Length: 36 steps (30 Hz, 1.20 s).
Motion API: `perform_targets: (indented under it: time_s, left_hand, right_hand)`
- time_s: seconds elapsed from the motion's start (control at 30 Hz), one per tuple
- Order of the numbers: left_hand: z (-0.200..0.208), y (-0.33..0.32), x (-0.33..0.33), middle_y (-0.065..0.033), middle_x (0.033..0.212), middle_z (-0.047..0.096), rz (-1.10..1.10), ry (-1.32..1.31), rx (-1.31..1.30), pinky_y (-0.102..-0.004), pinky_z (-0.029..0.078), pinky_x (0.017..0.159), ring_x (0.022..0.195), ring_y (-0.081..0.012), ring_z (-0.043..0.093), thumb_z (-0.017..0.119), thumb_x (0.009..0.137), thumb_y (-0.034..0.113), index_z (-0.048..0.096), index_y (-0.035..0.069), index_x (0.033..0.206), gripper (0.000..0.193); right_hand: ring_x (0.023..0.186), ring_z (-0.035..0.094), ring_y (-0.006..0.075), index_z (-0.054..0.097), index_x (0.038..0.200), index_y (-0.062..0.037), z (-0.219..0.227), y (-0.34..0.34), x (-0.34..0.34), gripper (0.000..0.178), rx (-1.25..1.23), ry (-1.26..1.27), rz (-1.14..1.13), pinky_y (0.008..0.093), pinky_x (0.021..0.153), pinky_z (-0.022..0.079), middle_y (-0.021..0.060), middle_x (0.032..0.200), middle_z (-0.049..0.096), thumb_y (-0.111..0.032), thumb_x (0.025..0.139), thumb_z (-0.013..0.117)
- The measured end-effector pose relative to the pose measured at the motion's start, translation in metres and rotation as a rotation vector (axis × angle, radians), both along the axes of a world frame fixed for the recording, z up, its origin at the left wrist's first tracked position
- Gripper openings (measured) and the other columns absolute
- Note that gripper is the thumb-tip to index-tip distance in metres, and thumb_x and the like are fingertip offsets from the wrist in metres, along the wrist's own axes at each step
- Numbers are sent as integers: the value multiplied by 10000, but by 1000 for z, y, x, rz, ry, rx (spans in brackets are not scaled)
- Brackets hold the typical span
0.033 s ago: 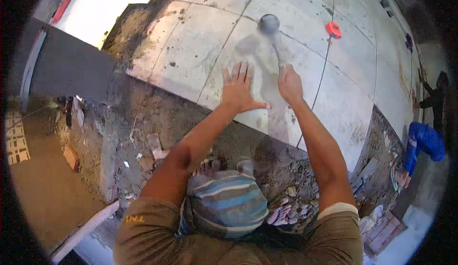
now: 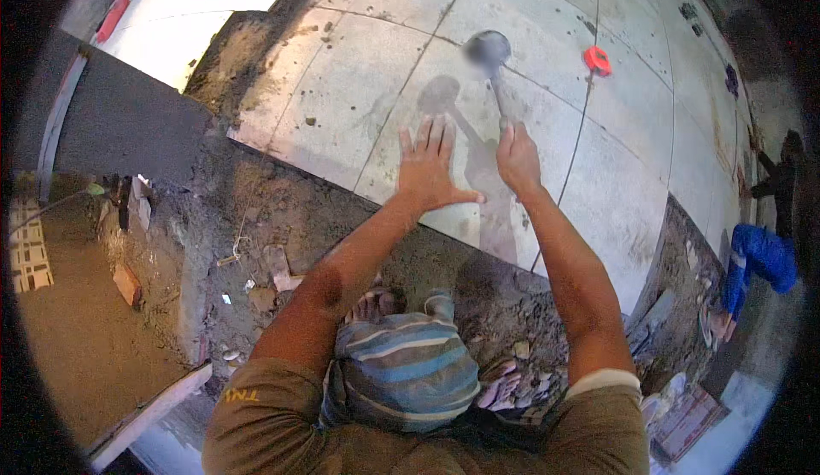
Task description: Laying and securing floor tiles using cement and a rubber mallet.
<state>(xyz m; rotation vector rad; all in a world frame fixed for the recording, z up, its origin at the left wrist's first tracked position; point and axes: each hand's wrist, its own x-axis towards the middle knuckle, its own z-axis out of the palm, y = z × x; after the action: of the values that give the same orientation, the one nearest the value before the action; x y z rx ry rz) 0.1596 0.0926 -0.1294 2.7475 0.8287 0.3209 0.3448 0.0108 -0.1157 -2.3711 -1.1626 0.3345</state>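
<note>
My left hand (image 2: 430,167) lies flat on a pale floor tile (image 2: 547,163), fingers spread and thumb out to the right. Nothing is in it. Closed round the handle of a dark-headed mallet (image 2: 489,51) is my right hand (image 2: 518,161), just right of the left one. The mallet's head points away from me and is blurred by motion. Its shadow falls on the tile to the left, apart from the head, so the head is off the surface. The tile's near edge borders bare soil.
A red tape measure (image 2: 597,61) rests on the tiles to the right. Rubble and dirt (image 2: 530,330) lie around my feet. A person in blue trousers (image 2: 756,257) crouches at the far right. Left stand a brick piece (image 2: 128,287) and a grey slab (image 2: 128,120).
The mallet's head has shifted slightly right and toward me, and its shadow lies a little farther from it. My left hand stays in place on the tile.
</note>
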Motion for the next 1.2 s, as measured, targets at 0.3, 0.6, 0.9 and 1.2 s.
perform_targets:
  time_s: [0.3, 0.6, 0.9, 1.2]
  left_hand:
    - [-2, 17, -8, -241, 1547, 242, 32, 30, -14, -655, -6, 1128, 1465, -385, 131, 534, 530, 933, 284, -29, 1478, 1374]
    - [-15, 21, -33, -203, 1581, 178, 182, -128, 38, -658, 21, 1129, 1467, -398, 105, 510, 535, 950, 232, 13, 1508, 1379]
    - [-14, 15, -29, -221, 1576, 183, 178, -89, 1, -661, -39, 1121, 1464, -433, 74, 536, 547, 926, 236, 16, 1511, 1359]
    - [-3, 20, -30, -231, 1573, 179, 187, -70, 30, -655, 2, 1125, 1457, -439, 94, 560, 531, 921, 239, 11, 1506, 1372]
  right_hand:
    - [848, 595, 496, 580, 929, 21, 31, 6, -10, 408, 143, 36, 76, 520, 735, 470, 289, 883, 630, -327, 997, 378]
    - [699, 580, 412, 518, 950, 5, 8, -70, -48, 307, 268, 111, 93, 492, 642, 432, 231, 744, 565, -273, 995, 397]
    - [724, 592, 462, 541, 936, -4, 3, -93, -35, 332, -48, -23, 100, 514, 631, 440, 275, 765, 589, -274, 1018, 367]
    - [780, 600, 481, 545, 936, 6, -1, -52, -42, 320, 293, -85, 59, 554, 648, 439, 297, 793, 604, -251, 1002, 366]
